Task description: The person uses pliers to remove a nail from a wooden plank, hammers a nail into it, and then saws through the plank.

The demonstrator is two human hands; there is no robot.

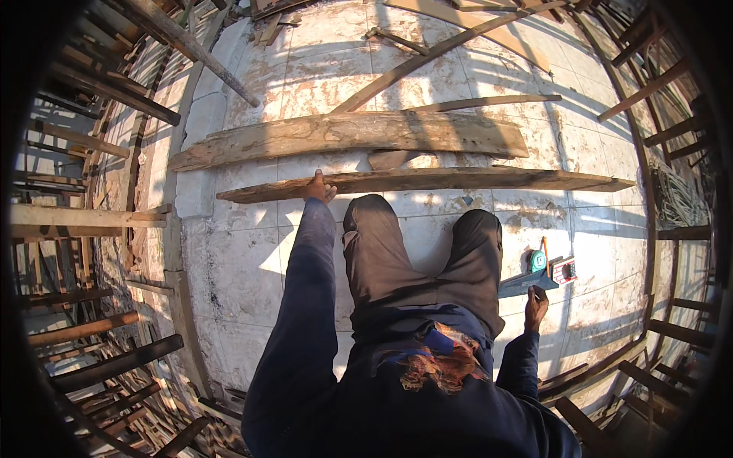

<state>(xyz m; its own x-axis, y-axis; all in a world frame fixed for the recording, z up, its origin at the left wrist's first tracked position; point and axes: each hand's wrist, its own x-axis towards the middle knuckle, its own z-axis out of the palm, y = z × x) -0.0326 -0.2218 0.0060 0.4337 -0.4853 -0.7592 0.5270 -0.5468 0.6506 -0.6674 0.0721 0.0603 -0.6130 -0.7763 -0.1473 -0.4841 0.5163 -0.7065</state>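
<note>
A long, narrow wooden plank (427,179) lies across the floor just beyond my knees. My left hand (319,188) is closed on its near edge toward the left end, thumb over the wood. To the right of my legs, my right hand (537,308) has its fingers curled together around something thin, too small to name. Just beyond that hand lies a flat blue-grey piece (527,283). A teal tape measure (537,260) sits by it, beside a thin orange strip (544,248) and a small red-and-white packet (565,271).
A wider, rough board (343,136) lies parallel beyond the plank, with a short wood block (393,159) between them. A slanting beam (435,57) and a hammer-like tool (397,40) are farther off. Stacked timber lines the left (84,217) and right sides; coiled cord (678,197) lies at right.
</note>
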